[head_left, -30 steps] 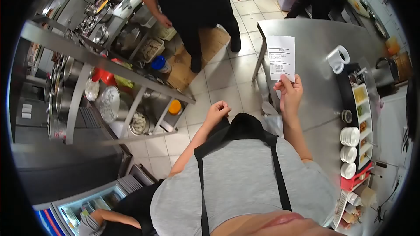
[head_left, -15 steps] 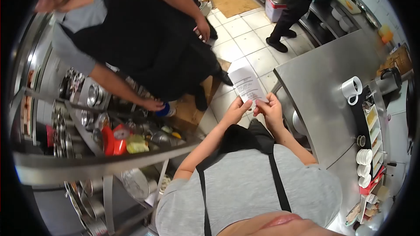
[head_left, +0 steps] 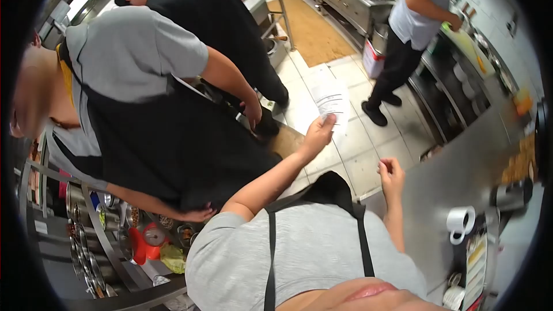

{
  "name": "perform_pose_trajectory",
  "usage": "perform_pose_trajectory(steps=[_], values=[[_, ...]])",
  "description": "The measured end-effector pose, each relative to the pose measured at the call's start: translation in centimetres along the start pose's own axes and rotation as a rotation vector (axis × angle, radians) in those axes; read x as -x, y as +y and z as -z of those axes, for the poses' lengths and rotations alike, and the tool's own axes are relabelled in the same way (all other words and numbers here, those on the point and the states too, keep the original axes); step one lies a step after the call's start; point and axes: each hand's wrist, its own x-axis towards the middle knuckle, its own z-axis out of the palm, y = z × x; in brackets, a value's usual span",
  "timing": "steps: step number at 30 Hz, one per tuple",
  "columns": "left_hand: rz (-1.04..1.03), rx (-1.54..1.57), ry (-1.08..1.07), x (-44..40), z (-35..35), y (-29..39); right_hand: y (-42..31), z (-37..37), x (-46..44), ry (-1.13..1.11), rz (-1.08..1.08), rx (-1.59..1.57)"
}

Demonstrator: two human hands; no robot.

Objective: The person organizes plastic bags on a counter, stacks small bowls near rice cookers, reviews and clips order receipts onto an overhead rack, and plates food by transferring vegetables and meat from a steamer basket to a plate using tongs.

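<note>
A printed paper receipt [head_left: 330,99] is in my left hand [head_left: 318,137], with the thumb over its lower part and the fingers behind it. It is held up over the tiled floor, partly washed out by brightness. My right hand [head_left: 393,177] is apart from the receipt, raised beside the steel counter's edge. Its fingers are loosely curled and I see nothing in them.
A person in a black apron [head_left: 173,138] stands close on the left, another in black [head_left: 201,17] behind. A third person [head_left: 412,23] works at the far right counter. The steel counter [head_left: 415,230] carries a white mug [head_left: 459,220]. Pans [head_left: 109,219] fill the left shelves.
My right hand has let go of the receipt and moved right; my left hand now holds it alone, higher up. The view has shifted, and the nearby person has turned and leaned.
</note>
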Motion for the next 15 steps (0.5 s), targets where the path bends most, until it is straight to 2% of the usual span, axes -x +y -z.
perform_pose_trajectory(steps=[1,4,8,10,15], values=[[-0.028,0.044,0.068,-2.1,-0.4,0.1,0.3,0.0,-1.6,0.009,0.010,0.032],[-0.072,0.151,0.091,-7.2,0.0,2.4,-0.6,-0.7,-6.1,0.005,0.076,0.173],[-0.346,0.261,0.248,-15.5,3.0,8.0,-1.0,-4.3,-10.6,-0.068,0.092,0.083],[-0.420,0.502,0.347,-19.0,5.1,11.8,-0.8,-6.5,-12.3,-0.188,0.132,0.137],[-0.940,0.479,0.284,-22.2,10.9,23.5,-1.9,-11.5,-17.6,-0.455,0.277,0.213]])
